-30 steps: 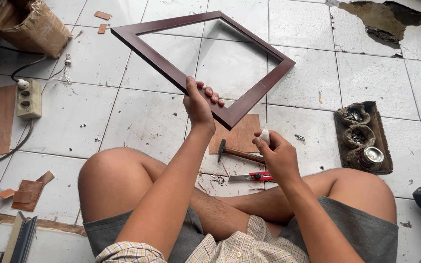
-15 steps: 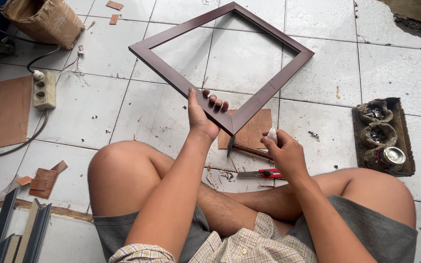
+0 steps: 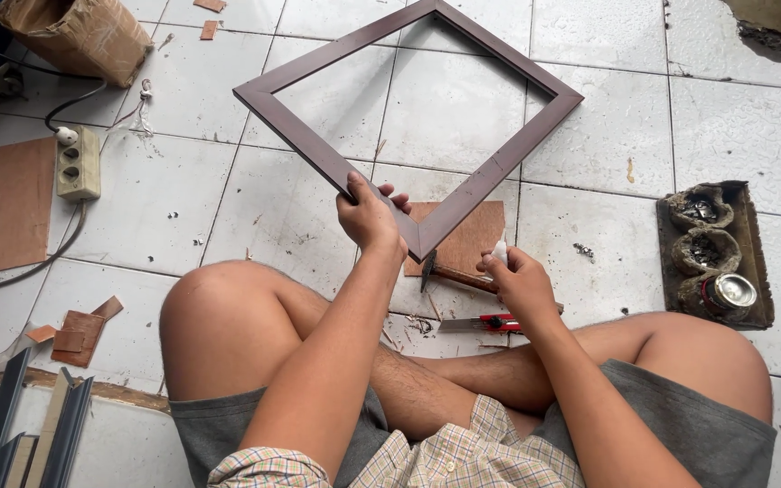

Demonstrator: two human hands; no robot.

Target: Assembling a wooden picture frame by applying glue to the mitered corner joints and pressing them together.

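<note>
Since the earlier frames our view has dipped and drawn nearer, so the brown wooden frame (image 3: 409, 126) now fills the upper middle of the picture, while our hands have barely shifted. Our left hand (image 3: 370, 215) is closed around the frame's nearest corner, thumb on top, holding it tilted on its point above the tiled floor (image 3: 734, 117). Our right hand (image 3: 519, 282) is closed around a small white object (image 3: 500, 251), just beside that corner and above the hammer (image 3: 452, 274); what the object is we cannot tell.

The frame hangs from a single corner grip, so we judge it could swing or slip, and the weight could strain the mitred joints open. Its low point could also knock the hammer or the brown board (image 3: 463, 237) beneath it. The red utility knife (image 3: 485, 323) lies close to our crossed legs, a cut risk if we reach down blind.

We count one frame, one hammer, one knife and one board under the corner. Near the floor's left edge sits one power strip (image 3: 79, 163) and one flat brown panel (image 3: 13, 203); in the top-left corner, one cardboard box (image 3: 70, 36). Towards the right edge stands one tray (image 3: 714, 253) with three hollows, one holding a metal can (image 3: 727, 293). Several dark frame mouldings (image 3: 11, 434) lean at the bottom-left corner.
</note>
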